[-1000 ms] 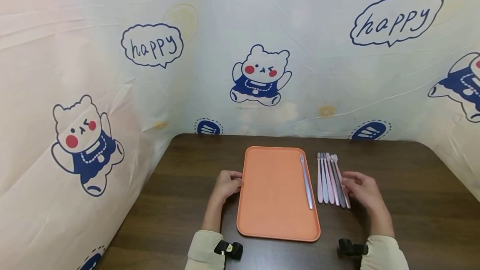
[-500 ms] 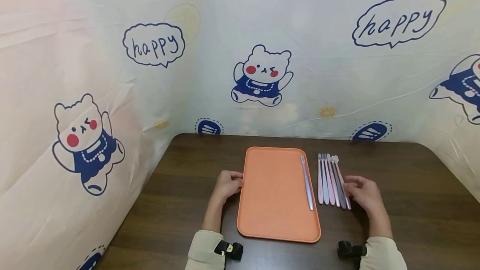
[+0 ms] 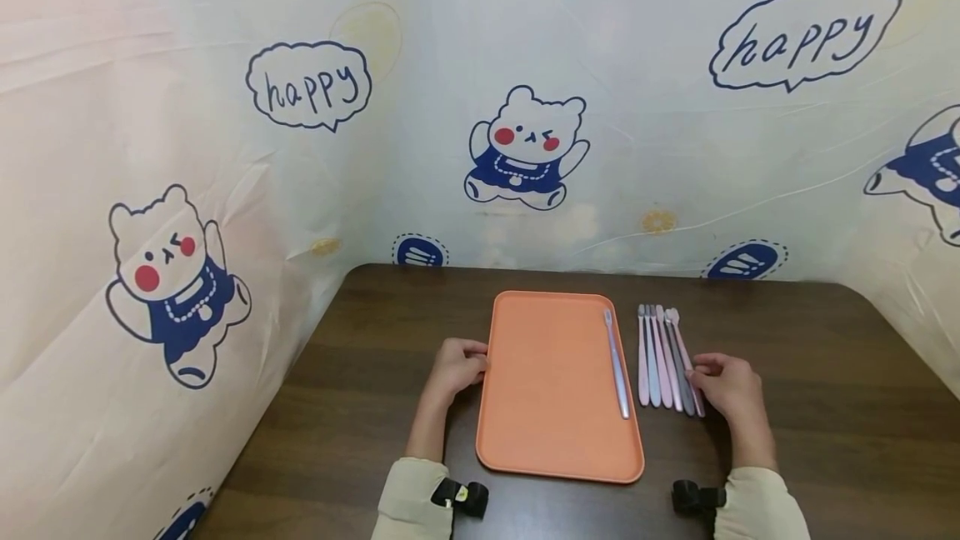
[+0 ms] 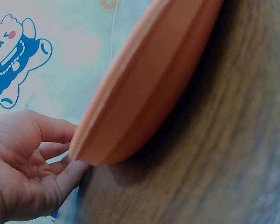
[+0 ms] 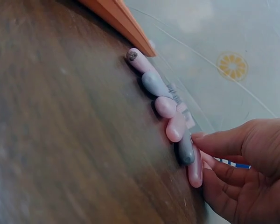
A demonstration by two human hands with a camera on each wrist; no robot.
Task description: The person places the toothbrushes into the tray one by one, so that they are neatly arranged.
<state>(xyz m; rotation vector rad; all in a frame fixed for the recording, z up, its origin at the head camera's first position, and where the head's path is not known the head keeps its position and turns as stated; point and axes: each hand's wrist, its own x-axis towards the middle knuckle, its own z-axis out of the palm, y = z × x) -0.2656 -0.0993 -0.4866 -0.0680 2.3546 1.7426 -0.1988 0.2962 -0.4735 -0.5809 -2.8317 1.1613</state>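
My left hand [image 3: 456, 367] pinches the left rim of an orange tray [image 3: 551, 390]; the left wrist view has thumb and fingers about the tray's edge. One pale purple-blue toothbrush [image 3: 617, 369] lies lengthwise along the tray's right side. Right of the tray, several toothbrushes in pink, blue and grey lie side by side on the table. At the outer end of that row, my right hand [image 3: 726, 387] pinches a pink toothbrush [image 5: 195, 172] between thumb and fingers. A dark grey toothbrush [image 5: 185, 151] lies directly beside it. The fingers partly hide the pink handle.
Both items stand on a dark brown wooden table [image 3: 360, 407]. Behind and at the sides hangs a pale printed curtain [image 3: 420, 132] with bears and "happy" bubbles. Black wrist cameras sit on both sleeves, the left camera [image 3: 471, 500] close to the tray's near corner.
My right hand has shifted slightly down along the outermost pink toothbrush. The left hand stays at the tray's rim, and the tray and toothbrushes look unmoved apart from a slight view shift.
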